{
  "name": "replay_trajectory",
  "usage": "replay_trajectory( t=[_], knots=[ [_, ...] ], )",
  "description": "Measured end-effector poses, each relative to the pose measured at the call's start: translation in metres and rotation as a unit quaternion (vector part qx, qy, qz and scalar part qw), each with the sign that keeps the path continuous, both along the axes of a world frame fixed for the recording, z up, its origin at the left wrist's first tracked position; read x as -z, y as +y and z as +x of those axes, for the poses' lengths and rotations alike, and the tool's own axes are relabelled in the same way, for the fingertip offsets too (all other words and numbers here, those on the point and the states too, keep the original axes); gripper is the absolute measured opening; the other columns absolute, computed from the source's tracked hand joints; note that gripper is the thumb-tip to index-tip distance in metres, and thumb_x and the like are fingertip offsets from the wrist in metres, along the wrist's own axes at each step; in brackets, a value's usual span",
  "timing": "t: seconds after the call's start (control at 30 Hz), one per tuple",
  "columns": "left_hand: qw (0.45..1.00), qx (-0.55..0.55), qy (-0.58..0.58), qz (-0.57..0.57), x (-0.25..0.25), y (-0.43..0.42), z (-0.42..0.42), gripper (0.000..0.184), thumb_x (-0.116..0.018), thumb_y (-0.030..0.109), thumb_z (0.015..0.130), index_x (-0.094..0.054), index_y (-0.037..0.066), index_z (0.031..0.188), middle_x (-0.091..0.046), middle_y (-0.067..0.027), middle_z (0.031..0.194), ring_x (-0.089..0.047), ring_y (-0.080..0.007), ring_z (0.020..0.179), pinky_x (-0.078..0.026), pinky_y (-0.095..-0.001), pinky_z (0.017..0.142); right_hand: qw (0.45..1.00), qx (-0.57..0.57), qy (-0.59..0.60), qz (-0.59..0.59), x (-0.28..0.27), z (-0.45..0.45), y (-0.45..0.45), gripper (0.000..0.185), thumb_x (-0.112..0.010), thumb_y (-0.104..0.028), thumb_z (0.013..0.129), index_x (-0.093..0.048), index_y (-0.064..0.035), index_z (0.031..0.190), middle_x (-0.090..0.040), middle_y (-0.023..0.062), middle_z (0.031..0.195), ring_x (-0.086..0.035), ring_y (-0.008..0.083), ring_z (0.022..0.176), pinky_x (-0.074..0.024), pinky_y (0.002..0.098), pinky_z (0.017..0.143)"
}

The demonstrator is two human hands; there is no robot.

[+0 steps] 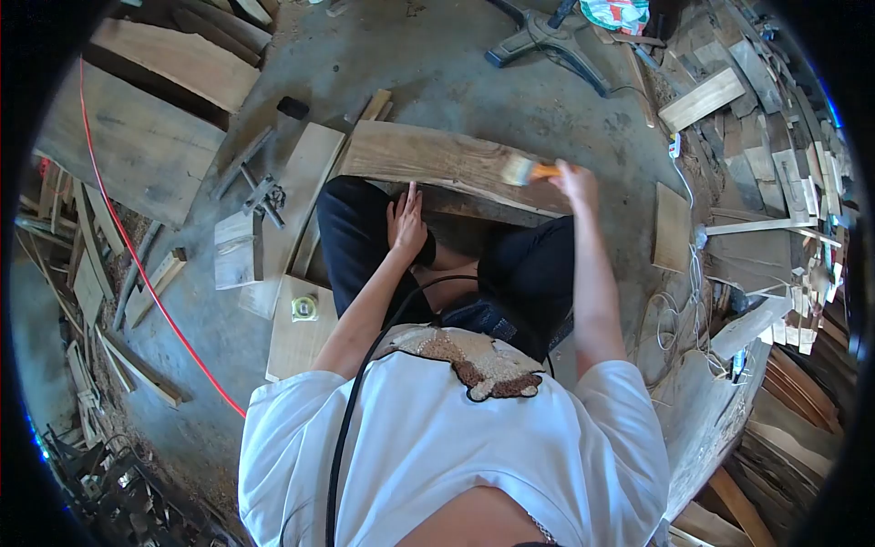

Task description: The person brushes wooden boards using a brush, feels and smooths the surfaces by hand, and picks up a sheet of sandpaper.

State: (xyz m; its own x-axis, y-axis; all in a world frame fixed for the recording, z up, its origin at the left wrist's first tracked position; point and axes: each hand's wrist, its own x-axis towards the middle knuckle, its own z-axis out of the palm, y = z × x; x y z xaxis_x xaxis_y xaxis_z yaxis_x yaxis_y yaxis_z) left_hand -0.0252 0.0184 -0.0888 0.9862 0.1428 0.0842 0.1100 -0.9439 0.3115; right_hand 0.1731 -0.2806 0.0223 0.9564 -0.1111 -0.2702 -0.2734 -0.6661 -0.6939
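Note:
A long brown wooden board [428, 150] lies across in front of my knees. My right hand [576, 187] is closed around the orange handle of a paintbrush [519, 170], whose pale bristles are over the board's right part. Whether they press on the wood is hard to tell. My left hand [406, 223] lies against my left leg with its fingers stretched out, and one fingertip reaches the board's near edge. Nothing is in that hand.
Left of me are a tape measure [304, 308] on a pale plank, a metal clamp [264, 196] and a wood block [237, 251]. A red hose [137, 235] crosses the floor. Scrap wood [775, 164] and white cable [694, 264] lie at right; a metal stand [547, 41] is ahead.

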Motion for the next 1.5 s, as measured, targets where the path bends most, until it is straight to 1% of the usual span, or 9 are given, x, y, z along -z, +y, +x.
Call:
replay_trajectory(
  t=[0.23,0.5,0.73,0.83,0.87,0.9,0.93,1.03,1.5],
  knots=[
    [0.999,0.008,0.021,0.027,0.0,-0.002,0.001,0.068,-0.055,0.015,0.072,-0.031,0.004,0.134,-0.009,-0.0073,0.148,-0.028,-0.0215,0.129,-0.023,-0.0474,0.101,0.877,0.039,-0.077,-0.472,-0.016,-0.017,-0.102,0.031,-0.052,-0.03,0.08,-0.068,-0.0037,0.079,-0.066,0.0159,0.08,-0.065,0.0306,0.078,-0.0514,0.0398,0.074],
    [0.989,-0.011,-0.04,-0.14,-0.008,0.003,0.002,0.051,-0.054,0.009,0.072,-0.047,0.006,0.123,-0.028,-0.0129,0.141,-0.041,-0.0256,0.119,-0.031,-0.043,0.097,0.914,-0.233,-0.108,-0.313,-0.005,-0.047,0.097,0.029,-0.049,-0.028,0.083,-0.066,-0.0049,0.079,-0.064,0.0183,0.084,-0.063,0.034,0.079,-0.0505,0.0452,0.068],
    [0.799,-0.04,-0.168,-0.576,-0.103,0.058,0.022,0.022,-0.047,0.003,0.085,-0.061,-0.003,0.101,-0.064,-0.0085,0.094,-0.059,-0.0156,0.087,-0.043,-0.0276,0.084,0.942,-0.225,-0.196,-0.156,-0.009,-0.067,0.179,0.04,-0.045,-0.038,0.085,-0.064,-0.0043,0.076,-0.062,0.0193,0.071,-0.062,0.0349,0.067,-0.0501,0.0448,0.064],
    [0.811,-0.035,-0.365,-0.455,-0.282,0.082,0.003,0.02,-0.048,0.005,0.082,-0.061,-0.001,0.097,-0.063,-0.0087,0.09,-0.058,-0.0149,0.084,-0.044,-0.0277,0.077,0.949,-0.189,-0.192,-0.163,-0.025,-0.076,0.161,0.039,-0.047,-0.042,0.084,-0.064,-0.0074,0.079,-0.063,0.0168,0.071,-0.063,0.0337,0.067,-0.0503,0.0443,0.062],
    [0.885,-0.045,-0.444,-0.131,-0.326,0.097,-0.016,0.019,-0.049,0.008,0.082,-0.061,0.002,0.096,-0.062,-0.0079,0.091,-0.058,-0.0161,0.083,-0.044,-0.028,0.075,0.946,-0.184,-0.19,-0.187,-0.029,-0.078,0.155,0.037,-0.047,-0.042,0.084,-0.065,-0.0095,0.081,-0.064,0.0152,0.071,-0.063,0.0327,0.067,-0.0505,0.044,0.061],
    [0.832,-0.134,-0.506,0.187,-0.338,0.134,-0.045,0.017,-0.054,0.009,0.079,-0.06,0.004,0.094,-0.061,-0.0073,0.089,-0.058,-0.0178,0.081,-0.045,-0.0302,0.074,0.943,-0.18,-0.187,-0.211,-0.03,-0.081,0.149,0.035,-0.048,-0.042,0.084,-0.065,-0.0117,0.084,-0.064,0.0136,0.071,-0.064,0.0317,0.066,-0.0507,0.0436,0.06],
    [0.645,-0.3,-0.54,0.449,-0.351,0.17,-0.074,0.017,-0.06,0.009,0.076,-0.058,0.006,0.092,-0.06,-0.0066,0.087,-0.058,-0.0194,0.079,-0.046,-0.0324,0.073,0.936,-0.167,-0.212,-0.225,-0.024,-0.083,0.146,0.035,-0.049,-0.045,0.083,-0.065,-0.0147,0.086,-0.064,0.0124,0.07,-0.064,0.031,0.065,-0.0505,0.0436,0.057],
    [0.465,-0.44,-0.585,0.498,-0.431,0.161,-0.126,0.017,-0.059,0.01,0.077,-0.058,0.006,0.093,-0.06,-0.007,0.088,-0.058,-0.0194,0.079,-0.045,-0.0325,0.073,0.927,-0.158,-0.246,-0.237,-0.009,-0.089,0.144,0.033,-0.049,-0.045,0.083,-0.064,-0.0159,0.086,-0.064,0.0116,0.068,-0.064,0.0304,0.064,-0.0503,0.0432,0.055],
    [0.476,-0.378,-0.624,0.491,-0.469,0.128,-0.154,0.019,-0.054,0.012,0.078,-0.057,0.004,0.095,-0.06,-0.0086,0.09,-0.057,-0.0195,0.081,-0.045,-0.0332,0.074,0.932,-0.166,-0.23,-0.226,-0.013,-0.099,0.146,0.032,-0.048,-0.044,0.085,-0.061,-0.0149,0.083,-0.064,0.0104,0.067,-0.064,0.0303,0.063,-0.05,0.0439,0.054]
  ],
)
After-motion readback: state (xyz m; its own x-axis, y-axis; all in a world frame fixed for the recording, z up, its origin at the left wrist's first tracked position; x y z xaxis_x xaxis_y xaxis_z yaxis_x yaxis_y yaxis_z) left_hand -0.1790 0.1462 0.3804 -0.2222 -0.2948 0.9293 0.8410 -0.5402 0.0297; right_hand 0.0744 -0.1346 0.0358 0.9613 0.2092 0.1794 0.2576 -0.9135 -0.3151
